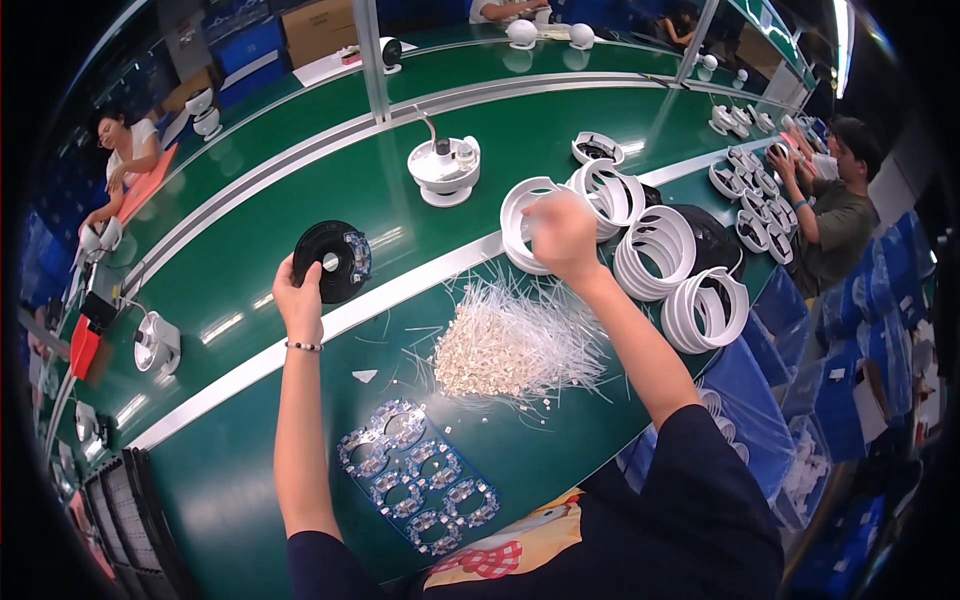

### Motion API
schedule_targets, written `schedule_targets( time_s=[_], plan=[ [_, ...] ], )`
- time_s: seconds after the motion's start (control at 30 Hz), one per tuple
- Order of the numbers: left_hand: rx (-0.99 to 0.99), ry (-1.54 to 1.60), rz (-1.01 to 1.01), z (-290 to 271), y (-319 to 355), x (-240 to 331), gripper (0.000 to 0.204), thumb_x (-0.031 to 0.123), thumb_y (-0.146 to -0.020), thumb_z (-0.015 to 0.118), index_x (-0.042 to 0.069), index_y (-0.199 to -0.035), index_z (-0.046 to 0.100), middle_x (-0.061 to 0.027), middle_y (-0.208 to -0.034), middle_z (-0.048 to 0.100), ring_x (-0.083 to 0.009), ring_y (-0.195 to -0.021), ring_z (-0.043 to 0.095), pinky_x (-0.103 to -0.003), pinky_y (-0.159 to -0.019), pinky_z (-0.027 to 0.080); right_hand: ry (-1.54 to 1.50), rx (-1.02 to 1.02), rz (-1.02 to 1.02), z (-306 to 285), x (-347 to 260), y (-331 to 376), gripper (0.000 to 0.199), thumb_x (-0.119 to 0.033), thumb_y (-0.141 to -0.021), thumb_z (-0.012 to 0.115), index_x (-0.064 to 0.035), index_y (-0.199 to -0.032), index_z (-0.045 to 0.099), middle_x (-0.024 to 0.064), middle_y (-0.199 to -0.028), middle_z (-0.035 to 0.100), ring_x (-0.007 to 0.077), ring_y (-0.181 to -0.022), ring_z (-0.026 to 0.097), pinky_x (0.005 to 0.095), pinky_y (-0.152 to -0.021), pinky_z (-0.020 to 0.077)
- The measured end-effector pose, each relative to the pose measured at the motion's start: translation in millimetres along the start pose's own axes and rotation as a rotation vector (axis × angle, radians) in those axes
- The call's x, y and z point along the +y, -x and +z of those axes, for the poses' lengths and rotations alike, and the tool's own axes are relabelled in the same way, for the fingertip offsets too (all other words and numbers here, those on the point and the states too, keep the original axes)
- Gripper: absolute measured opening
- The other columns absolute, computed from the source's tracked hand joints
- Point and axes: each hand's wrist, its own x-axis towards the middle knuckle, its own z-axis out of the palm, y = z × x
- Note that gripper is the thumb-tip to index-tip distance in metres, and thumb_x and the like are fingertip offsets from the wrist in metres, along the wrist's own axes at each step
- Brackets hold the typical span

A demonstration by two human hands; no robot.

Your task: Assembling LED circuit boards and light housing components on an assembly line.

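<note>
The left hand (300,302) is closed on the edge of a black disc (318,243), thumb on its face, and holds it raised above the table (230,500). The right hand (562,240) is well apart from the left, at a white ring (510,226); it is blurred, so I cannot tell if the fingers are clamped on this ring or only touch it.

About the progress, I judge that this one piece is at a middle stage: a blue circuit board (357,256) sits at one side of the disc, but the disc and the ring are separate. Much seems to be left. Near the right hand stand several stacked white rings (622,265), and below it lies a pile of thin cables (505,345) with small pale connectors. Closer to the body lies a panel of blue boards (380,487), which appear to be not yet separated.

Farther out, a white unit (446,178) looks more advanced, with ring and base joined, though its top parts are exposed. At the right side, a co-worker (845,190) sits near more white parts.

As for brands and labels, the cardboard box (320,42) at the back may carry faint printing, but it is too small to read. I find no readable writing elsewhere.
</note>
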Motion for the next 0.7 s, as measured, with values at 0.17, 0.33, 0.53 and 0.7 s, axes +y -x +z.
schedule_targets(
  time_s=[0.17,0.33,0.53,0.7],
  plan=[
    [-0.013,0.376,-0.147,-14.8,19.4,10.0,0.030,-0.003,-0.082,0.058,-0.001,-0.111,0.051,-0.0073,-0.102,0.060,-0.0139,-0.090,0.058,-0.026,-0.077,0.049,0.346,-0.367,0.163,25.0,-4.2,8.5,0.021,-0.021,-0.064,0.069,-0.0012,-0.064,0.063,0.0121,-0.068,0.061,0.0313,-0.069,0.060,0.0417,-0.065,0.0484],
    [-0.017,0.525,-0.224,-11.6,51.3,36.8,0.030,-0.004,-0.083,0.054,-0.001,-0.112,0.046,-0.0096,-0.106,0.058,-0.0172,-0.092,0.060,-0.029,-0.076,0.053,0.390,-0.380,0.099,23.9,8.6,19.7,0.020,-0.018,-0.064,0.068,-0.0008,-0.057,0.062,0.0169,-0.061,0.058,0.0329,-0.063,0.058,0.0438,-0.062,0.0465],
    [0.060,0.584,-0.197,-27.8,74.9,57.1,0.030,-0.003,-0.087,0.051,-0.001,-0.115,0.041,-0.0108,-0.109,0.055,-0.0172,-0.093,0.059,-0.030,-0.077,0.052,0.066,-0.270,-0.128,-11.8,-93.2,-7.0,0.008,-0.002,-0.065,0.065,-0.0038,-0.065,0.057,0.0107,-0.067,0.057,0.0285,-0.062,0.054,0.0383,-0.056,0.0427],
    [0.116,0.652,-0.146,-39.1,80.3,45.1,0.030,-0.004,-0.088,0.048,-0.001,-0.116,0.037,-0.0131,-0.114,0.053,-0.0207,-0.101,0.057,-0.034,-0.086,0.050,-0.488,-0.693,-0.432,-22.9,-197.9,65.4,0.011,-0.004,-0.064,0.061,-0.0051,-0.061,0.051,0.0080,-0.065,0.048,0.0237,-0.063,0.049,0.0355,-0.059,0.0399]
  ],
)
